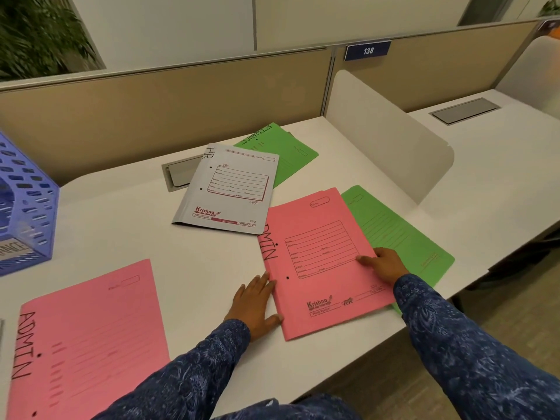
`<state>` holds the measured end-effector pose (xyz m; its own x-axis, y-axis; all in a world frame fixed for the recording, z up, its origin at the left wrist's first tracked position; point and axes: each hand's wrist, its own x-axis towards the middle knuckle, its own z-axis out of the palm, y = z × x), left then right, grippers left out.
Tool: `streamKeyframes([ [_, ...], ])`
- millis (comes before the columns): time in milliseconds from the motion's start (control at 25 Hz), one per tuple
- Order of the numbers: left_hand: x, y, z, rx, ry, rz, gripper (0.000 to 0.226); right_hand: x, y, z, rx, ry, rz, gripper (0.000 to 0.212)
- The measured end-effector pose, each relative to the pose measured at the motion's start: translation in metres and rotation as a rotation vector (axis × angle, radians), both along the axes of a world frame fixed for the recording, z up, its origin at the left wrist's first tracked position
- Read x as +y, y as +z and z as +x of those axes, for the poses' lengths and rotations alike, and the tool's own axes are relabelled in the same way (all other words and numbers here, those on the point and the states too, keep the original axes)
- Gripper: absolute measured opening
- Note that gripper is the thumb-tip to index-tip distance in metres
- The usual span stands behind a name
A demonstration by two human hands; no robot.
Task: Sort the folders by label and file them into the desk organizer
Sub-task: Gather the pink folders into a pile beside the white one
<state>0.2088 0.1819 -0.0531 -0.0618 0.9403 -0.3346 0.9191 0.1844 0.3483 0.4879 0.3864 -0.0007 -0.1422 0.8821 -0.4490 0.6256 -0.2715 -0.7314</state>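
Observation:
A pink folder marked ADMIN [321, 262] lies on the white desk [188, 262], partly over a green folder [397, 234]. My left hand [256, 304] lies flat against its left spine edge, fingers together. My right hand [383, 263] presses on its right side with the fingers on the cover. A second pink ADMIN folder [88, 338] lies at the near left. A grey folder marked HR [230, 189] lies farther back, overlapping a green folder marked FINANCE [288, 147]. The blue perforated desk organizer [24, 204] stands at the left edge.
A beige partition [151, 107] runs along the desk's back, with a blue plate numbered 138 [367, 50]. A white divider panel [391, 140] separates the neighbouring desk at the right. A grey cable hatch [177, 174] is set into the desk behind the HR folder.

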Motion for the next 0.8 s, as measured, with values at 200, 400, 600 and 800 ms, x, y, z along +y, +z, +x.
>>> streamKeyframes([
  [200,0.001,0.002,-0.001,-0.015,0.019,-0.008,0.092,-0.008,0.003,0.002,0.044,0.080,0.047,0.023],
  [400,0.002,0.005,0.002,-0.036,0.051,-0.015,0.088,-0.016,0.010,0.023,0.178,0.062,0.071,0.024],
  [600,0.005,0.008,0.017,-0.050,0.060,-0.027,0.085,-0.035,0.006,0.066,0.254,-0.033,-0.058,0.024],
  [800,0.002,0.020,0.035,-0.202,0.042,0.064,0.073,-0.069,0.000,0.088,0.375,-0.142,-0.127,0.030],
])
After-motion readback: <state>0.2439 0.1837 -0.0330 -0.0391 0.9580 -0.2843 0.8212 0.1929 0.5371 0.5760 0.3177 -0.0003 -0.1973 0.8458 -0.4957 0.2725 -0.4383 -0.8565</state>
